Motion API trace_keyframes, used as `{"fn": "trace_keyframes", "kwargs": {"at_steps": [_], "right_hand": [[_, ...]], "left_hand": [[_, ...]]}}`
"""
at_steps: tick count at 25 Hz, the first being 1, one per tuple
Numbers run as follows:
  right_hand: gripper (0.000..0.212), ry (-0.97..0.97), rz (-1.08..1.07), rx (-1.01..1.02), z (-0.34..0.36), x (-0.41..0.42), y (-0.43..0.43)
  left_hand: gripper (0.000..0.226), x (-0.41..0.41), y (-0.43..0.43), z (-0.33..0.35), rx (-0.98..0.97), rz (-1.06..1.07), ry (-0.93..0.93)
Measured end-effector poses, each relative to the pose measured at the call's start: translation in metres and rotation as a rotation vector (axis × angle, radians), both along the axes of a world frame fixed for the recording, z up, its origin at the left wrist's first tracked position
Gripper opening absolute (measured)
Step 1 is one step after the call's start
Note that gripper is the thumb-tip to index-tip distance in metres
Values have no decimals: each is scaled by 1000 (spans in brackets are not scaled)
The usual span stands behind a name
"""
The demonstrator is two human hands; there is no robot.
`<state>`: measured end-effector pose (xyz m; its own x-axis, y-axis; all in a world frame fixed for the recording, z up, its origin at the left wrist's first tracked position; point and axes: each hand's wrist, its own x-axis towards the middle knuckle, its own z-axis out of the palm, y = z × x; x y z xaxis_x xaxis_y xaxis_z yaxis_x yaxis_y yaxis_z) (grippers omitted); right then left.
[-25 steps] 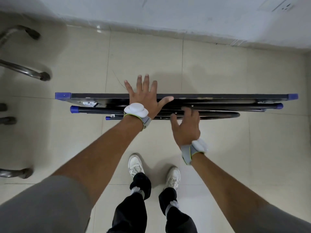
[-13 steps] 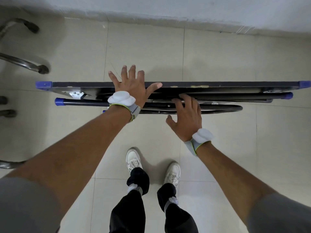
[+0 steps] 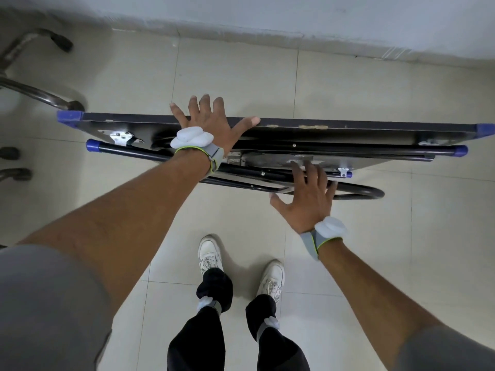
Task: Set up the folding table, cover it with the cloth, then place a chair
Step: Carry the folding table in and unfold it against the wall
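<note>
A single wide-angle view, worn on the person's head, looks steeply down and slightly forward at the tiled floor (image 3: 348, 84). The base of the wall (image 3: 321, 12) runs along the frame's edge at 12 o'clock, and the person's own shoes (image 3: 210, 254) sit at 6 o'clock. The arms enter from 7 and 5 o'clock, reaching to the left hand (image 3: 209, 124) and right hand (image 3: 308, 199) near centre. The table (image 3: 375, 128), on edge, spans 9 to 3 o'clock within arm's reach. Straight lines bow near the borders.

Folding table (image 3: 348, 127) cropped right, metal legs (image 3: 40, 92) cropped left
</note>
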<state>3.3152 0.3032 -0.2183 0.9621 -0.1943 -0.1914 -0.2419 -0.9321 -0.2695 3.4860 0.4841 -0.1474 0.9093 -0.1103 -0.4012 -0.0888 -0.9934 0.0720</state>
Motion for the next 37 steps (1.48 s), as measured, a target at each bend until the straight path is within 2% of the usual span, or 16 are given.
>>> {"fn": "trace_keyframes", "kwargs": {"at_steps": [3,5,8,11,14,21,23,26,27,29,32,34,37], "right_hand": [[73,37,-98,87,-7,7,8],[64,21,-87,102,-8,-2,16],[64,57,60,90,-9,-33,34],[71,100,115,128,-6,-68,69],[69,148,180,180,-5,-92,113],[67,278,472,248,11,-99,220],[64,221,485,321,16,-96,236],[55,-39,402,421,20,-57,203],[52,-127,359,363,21,-32,179],[54,-182,329,150,25,31,127],[55,-86,405,-147,31,106,75],[52,-46,462,-228,29,125,72],[58,88,484,-227,18,139,80]], "left_hand": [[107,0,-3,0,-9,-10,8],[107,0,-2,3,-4,-7,14],[106,0,-4,7,7,-4,25],[106,2,-5,7,8,-9,11],[106,4,-4,1,25,-20,-2],[105,12,-4,0,14,-25,-6],[104,12,-3,0,15,-34,-8],[103,17,0,-1,15,-37,-5],[104,19,-1,-2,19,-45,-1],[102,27,-1,-1,24,-53,8],[98,39,-1,-1,16,-61,23],[97,43,-2,-2,15,-66,30],[96,48,-2,-4,21,-75,29]]}}
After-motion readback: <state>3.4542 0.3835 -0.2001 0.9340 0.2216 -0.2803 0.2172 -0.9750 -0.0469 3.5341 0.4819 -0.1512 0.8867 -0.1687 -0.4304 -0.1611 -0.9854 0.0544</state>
